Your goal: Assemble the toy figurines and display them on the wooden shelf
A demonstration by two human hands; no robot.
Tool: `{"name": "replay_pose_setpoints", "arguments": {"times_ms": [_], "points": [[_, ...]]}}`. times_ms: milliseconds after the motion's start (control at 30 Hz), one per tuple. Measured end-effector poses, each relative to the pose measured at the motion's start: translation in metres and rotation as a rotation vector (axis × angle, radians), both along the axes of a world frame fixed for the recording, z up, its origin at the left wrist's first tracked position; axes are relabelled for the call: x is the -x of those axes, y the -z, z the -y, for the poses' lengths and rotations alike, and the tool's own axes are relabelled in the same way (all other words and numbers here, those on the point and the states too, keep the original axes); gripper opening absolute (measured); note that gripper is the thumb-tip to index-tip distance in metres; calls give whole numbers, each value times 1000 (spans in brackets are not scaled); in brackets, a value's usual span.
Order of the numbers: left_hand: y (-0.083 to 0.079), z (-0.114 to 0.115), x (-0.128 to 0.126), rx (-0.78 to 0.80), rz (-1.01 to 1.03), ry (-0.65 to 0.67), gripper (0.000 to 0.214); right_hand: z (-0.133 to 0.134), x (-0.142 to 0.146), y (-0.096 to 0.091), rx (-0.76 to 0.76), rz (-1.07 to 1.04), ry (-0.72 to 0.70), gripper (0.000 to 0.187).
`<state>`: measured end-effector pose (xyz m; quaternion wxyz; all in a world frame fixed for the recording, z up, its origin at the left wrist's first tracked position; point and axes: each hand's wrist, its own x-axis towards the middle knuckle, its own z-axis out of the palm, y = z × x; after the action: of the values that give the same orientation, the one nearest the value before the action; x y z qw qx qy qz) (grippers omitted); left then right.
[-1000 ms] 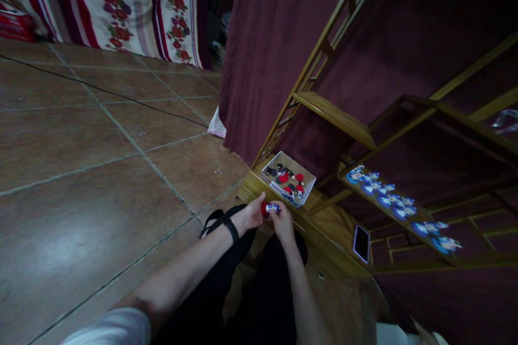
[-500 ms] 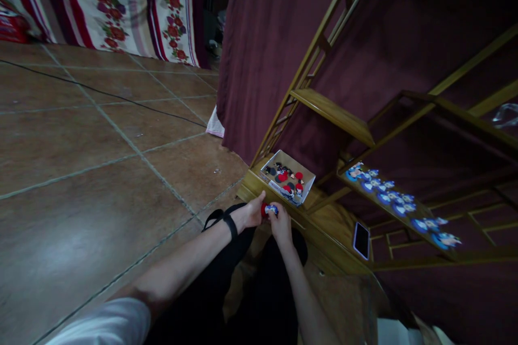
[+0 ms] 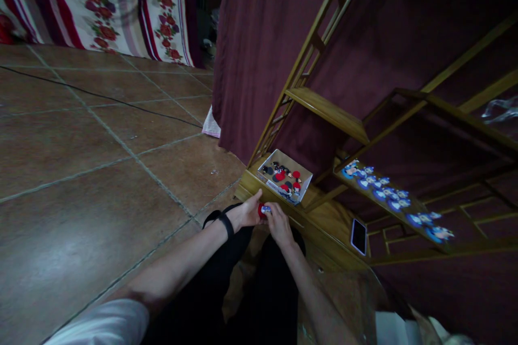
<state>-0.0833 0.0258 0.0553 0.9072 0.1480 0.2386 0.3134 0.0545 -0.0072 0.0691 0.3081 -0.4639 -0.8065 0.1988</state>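
Between my two hands, above my knees, is a small figurine (image 3: 265, 209) with a red base and a blue-and-white upper part. My left hand (image 3: 251, 211) is closed round the red base, thumb raised. The fingers of my right hand (image 3: 278, 222) pinch the blue-and-white end, so part of it is hidden. Just beyond my hands an open white box (image 3: 304, 194) sits on the wooden cabinet ledge, with several small red and black figurines (image 3: 279, 177) lying loose inside.
On a shelf at the right stand several blue-and-white figurines (image 3: 386, 193). A phone (image 3: 359, 236) lies on the wooden ledge (image 3: 338, 222). The shelf frame (image 3: 309, 54) rises before a maroon curtain (image 3: 251, 64). A black cable (image 3: 101, 96) crosses the tiled floor at left.
My right fingers have closed further over the blue-and-white end, leaving less of it showing. The whole view has shifted slightly. The box and shelf figurines stay in place.
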Motion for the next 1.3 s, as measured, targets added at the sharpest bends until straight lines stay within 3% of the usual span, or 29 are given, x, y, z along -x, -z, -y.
{"name": "replay_pose_setpoints", "arguments": {"times_ms": [300, 833, 1067, 1300], "points": [[-4, 3, -1, 27, -15, -16, 55, 4, -2, -2, -25, 20, -17, 26], [-2, 6, -10, -21, -78, -168, 55, -7, 12, 19, 43, -75, 273, 22], [-7, 7, -8, -28, -60, -118, 54, -18, 1, 15, 72, -102, 169, 25], [-6, 16, -1, -25, -171, -252, 18, -33, -9, 13, 148, -217, 264, 29]]}}
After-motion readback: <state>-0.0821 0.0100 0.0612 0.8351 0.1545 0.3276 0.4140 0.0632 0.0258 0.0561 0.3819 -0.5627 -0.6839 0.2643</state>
